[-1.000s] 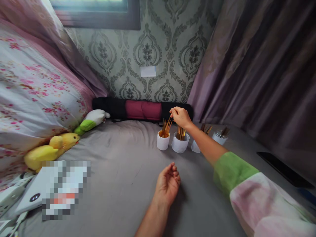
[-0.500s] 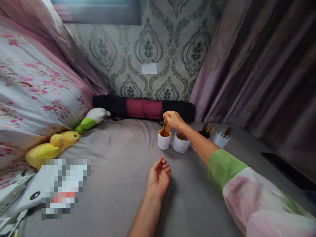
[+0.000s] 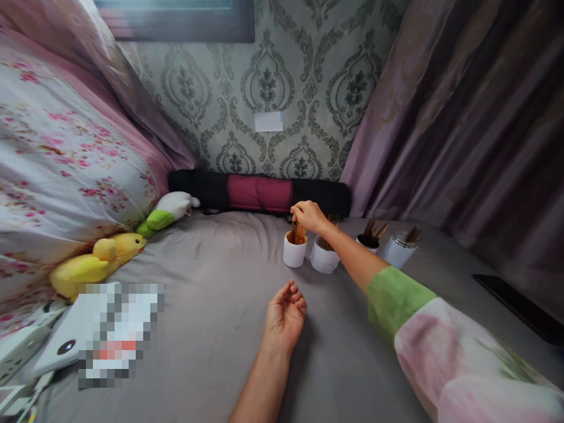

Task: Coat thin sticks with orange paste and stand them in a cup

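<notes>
Over the leftmost white cup (image 3: 295,254), my right hand (image 3: 309,215) reaches down with its fingertips pinched on thin wooden sticks (image 3: 299,232). Their lower ends are inside the cup, and the fingers hide their tops. How many sticks the fingers grip cannot be made out. My left hand (image 3: 287,311) rests palm up on the grey sheet (image 3: 211,329), nearer to me than the cup. Its fingers are loosely curled and it holds nothing. A second white cup (image 3: 325,260) with sticks stands just right of the first, partly behind my right forearm.
Farther right are a dark-mouthed cup (image 3: 368,241) and a glass jar (image 3: 399,249), both with sticks. A rolled black and maroon bag (image 3: 259,194) lies along the wall. Plush toys (image 3: 99,264), a power strip (image 3: 20,352) and a black flat object (image 3: 517,308) lie at the sides.
My right hand has sunk very slightly toward the leftmost cup, and its forearm has shifted a little, showing more of the dark-mouthed cup. My left hand stays in place.
</notes>
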A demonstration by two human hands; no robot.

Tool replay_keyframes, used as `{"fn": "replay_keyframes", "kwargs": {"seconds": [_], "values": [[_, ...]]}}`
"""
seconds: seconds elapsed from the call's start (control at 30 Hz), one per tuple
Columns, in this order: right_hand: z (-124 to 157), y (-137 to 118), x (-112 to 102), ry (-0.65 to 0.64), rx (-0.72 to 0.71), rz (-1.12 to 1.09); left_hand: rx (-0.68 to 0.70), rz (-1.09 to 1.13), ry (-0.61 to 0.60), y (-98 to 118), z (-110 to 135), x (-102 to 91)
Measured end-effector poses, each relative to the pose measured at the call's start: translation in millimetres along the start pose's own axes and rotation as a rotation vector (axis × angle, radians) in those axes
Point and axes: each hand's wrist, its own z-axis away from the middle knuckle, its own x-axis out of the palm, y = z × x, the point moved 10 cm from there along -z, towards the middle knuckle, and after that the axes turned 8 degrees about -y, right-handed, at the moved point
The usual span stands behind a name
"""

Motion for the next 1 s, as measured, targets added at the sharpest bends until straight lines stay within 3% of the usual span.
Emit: {"fn": "replay_keyframes", "kwargs": {"seconds": [0.47, 1.0], "values": [[2.7, 0.9, -4.1, 0.048, 0.009, -0.034, -0.012, 0.004, 0.01, -1.9, 0.4, -1.4], [6.1, 18.3, -5.4, 0.105, 0.195, 0.004, -0.017, 0.005, 0.019, -2.1, 1.1, -0.8]]}}
